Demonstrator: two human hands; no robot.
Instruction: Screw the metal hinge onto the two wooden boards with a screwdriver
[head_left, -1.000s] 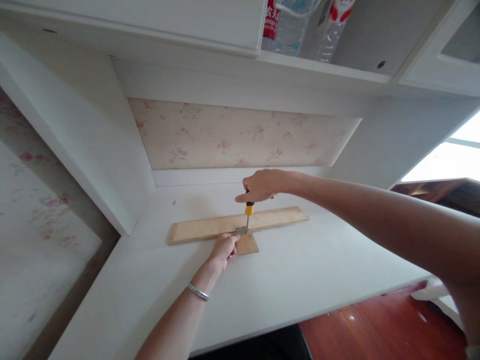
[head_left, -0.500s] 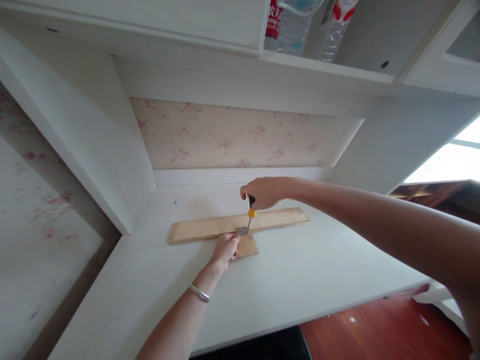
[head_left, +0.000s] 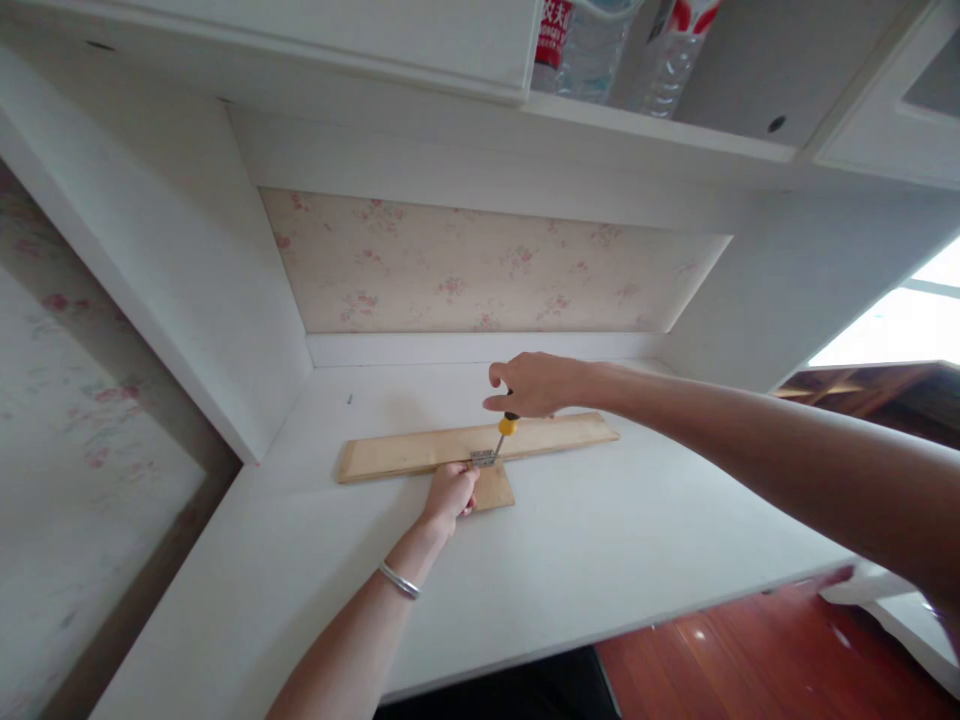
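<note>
Two hands at work: right hand (head_left: pixel 534 384) grips screwdriver (head_left: pixel 504 432), tip on hinge (head_left: pixel 482 459); left hand (head_left: pixel 448 492) presses small board (head_left: pixel 495 487) against long board (head_left: pixel 420 455) near table (head_left: pixel 600 540) rear edge; bottles (head_left: pixel 600 45) on shelf above.

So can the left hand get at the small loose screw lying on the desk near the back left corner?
Probably yes. The left hand rests on the small wood piece, and only the flat long board lies between it and the screw; bare desk surrounds it.

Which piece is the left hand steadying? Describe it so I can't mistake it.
On the white desk, find the long wooden board lying crosswise. Against its near edge, by the metal hinge, the left hand presses a small square wooden piece, far shorter than the board.
</note>
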